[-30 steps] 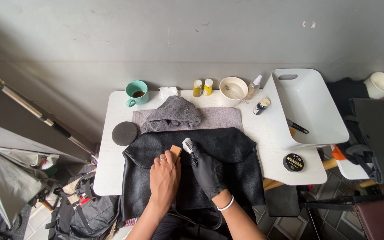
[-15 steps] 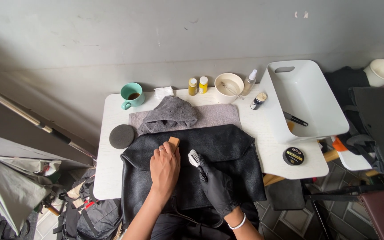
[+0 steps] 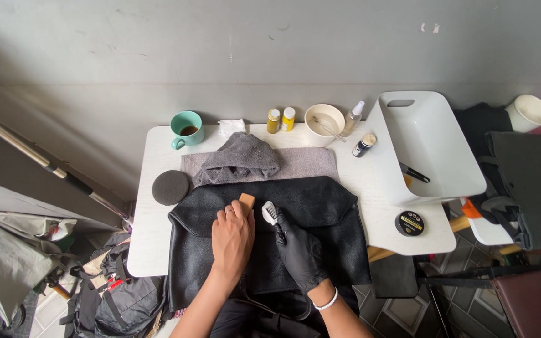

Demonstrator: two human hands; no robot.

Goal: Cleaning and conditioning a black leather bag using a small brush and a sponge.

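Note:
A black leather bag (image 3: pixel 320 213) lies flat across the white table (image 3: pixel 151 250). My bare left hand (image 3: pixel 233 238) presses palm-down on the bag, fingers beside a small tan leather tab (image 3: pixel 246 201). My right hand (image 3: pixel 300 250), in a black glove, grips a small brush (image 3: pixel 270 216) with pale bristles, its head resting on the bag just right of the tab. A white bracelet circles my right wrist.
Behind the bag lie a grey towel (image 3: pixel 308 164) and a crumpled dark grey cloth (image 3: pixel 239 158). A round black sponge (image 3: pixel 171 187), teal mug (image 3: pixel 187 128), two yellow bottles (image 3: pixel 281 119), bowl (image 3: pixel 324 119), spray bottle (image 3: pixel 353 117), white tub (image 3: pixel 427 150) and black tin (image 3: pixel 409 223) surround it.
My gloved right hand has slid the brush down and right over the bag, then back up beside the tab. My left hand stays pressed on the leather.

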